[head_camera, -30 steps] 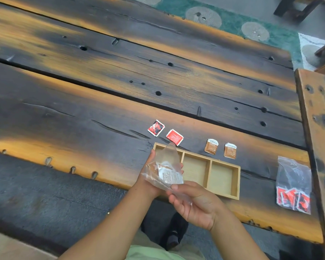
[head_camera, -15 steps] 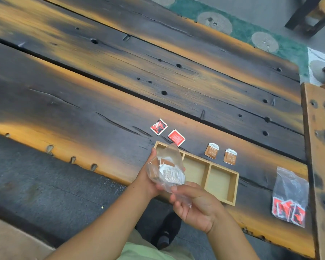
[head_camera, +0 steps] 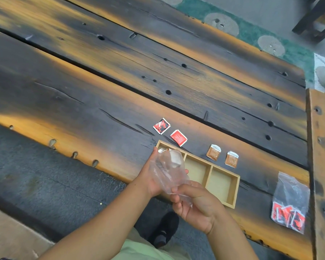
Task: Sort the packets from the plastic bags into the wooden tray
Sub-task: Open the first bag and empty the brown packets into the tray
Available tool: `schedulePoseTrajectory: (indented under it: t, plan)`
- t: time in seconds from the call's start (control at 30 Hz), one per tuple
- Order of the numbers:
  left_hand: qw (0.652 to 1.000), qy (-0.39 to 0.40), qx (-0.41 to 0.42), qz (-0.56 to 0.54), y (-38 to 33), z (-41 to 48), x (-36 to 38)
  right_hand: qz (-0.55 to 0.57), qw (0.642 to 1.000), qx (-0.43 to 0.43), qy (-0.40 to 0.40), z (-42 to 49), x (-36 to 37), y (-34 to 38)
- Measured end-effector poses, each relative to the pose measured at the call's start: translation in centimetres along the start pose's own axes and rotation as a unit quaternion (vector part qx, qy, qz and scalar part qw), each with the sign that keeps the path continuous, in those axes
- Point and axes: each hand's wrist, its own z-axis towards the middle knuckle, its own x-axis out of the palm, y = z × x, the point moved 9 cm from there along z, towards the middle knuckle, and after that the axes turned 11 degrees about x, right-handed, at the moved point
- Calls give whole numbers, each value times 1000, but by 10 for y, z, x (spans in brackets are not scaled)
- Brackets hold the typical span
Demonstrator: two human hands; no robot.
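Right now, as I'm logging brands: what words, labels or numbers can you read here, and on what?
No text can be read.
Red-and-black packet: print blurred.
Red packet: white print, too small.
Two brown packets: white top labels, blurred.
Red packets in the lying plastic bag: blurred.
White packet in the held plastic bag: blurred.

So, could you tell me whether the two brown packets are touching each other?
Apart: the head view shows dark table between the left brown packet and the right brown packet.
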Motion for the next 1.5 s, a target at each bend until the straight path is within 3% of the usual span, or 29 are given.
schedulePoseTrajectory:
  t: [0.3, 0.53, 0.73, 1.0, 1.13, 1.33, 1.5]
  plan:
    - [999, 38, 21, -3, 0, -11, 7, -46, 999, -8, -4, -10, 1, -2]
    - [992, 120, -4, 38, 2, -24, 24, -87, 996, -32, 16, -18, 10, -3]
    - [996, 88, 18, 4, 3, -34, 25, -100, 993, -51, 22, -23, 8, -2]
    - [983, 121, 34, 133, -18, -34, 30, -107, 992, -68, 27, -22, 10, -10]
    - [982, 143, 31, 121, -34, -30, 59, -104, 992, -77, 7, -22, 2, -8]
    - [977, 127, 21, 172, -36, -8, 89, -93, 988, -117, -43, -33, -27, 5]
    - [953, 138, 41, 268, -21, 16, 115, -143, 975, -140, -96, -50, -69, 18]
